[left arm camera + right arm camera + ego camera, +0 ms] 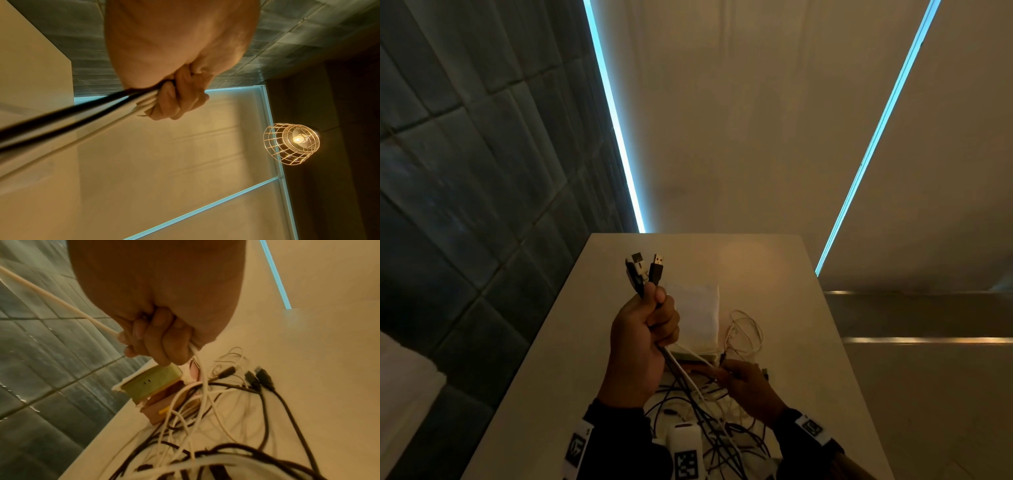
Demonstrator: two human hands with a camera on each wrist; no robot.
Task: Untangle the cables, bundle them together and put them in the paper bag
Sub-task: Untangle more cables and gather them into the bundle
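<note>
Two hands gripping cables above a pale bench [784, 274].

Left hand [642, 337] — raised, fingers curled tight round a bunch of black and white cables [681, 373], USB plugs [645, 270] sticking up above the fist. Right hand [746, 385] — lower, fingers closed on one thin white cable [197, 353] that runs up to the left fist. Loose tangle of black and white cables [216, 426] lies on the bench beneath; flat white paper bag [698, 315] lies beyond the hands, with a green tape roll [152, 381] just beside the tangle.
</note>
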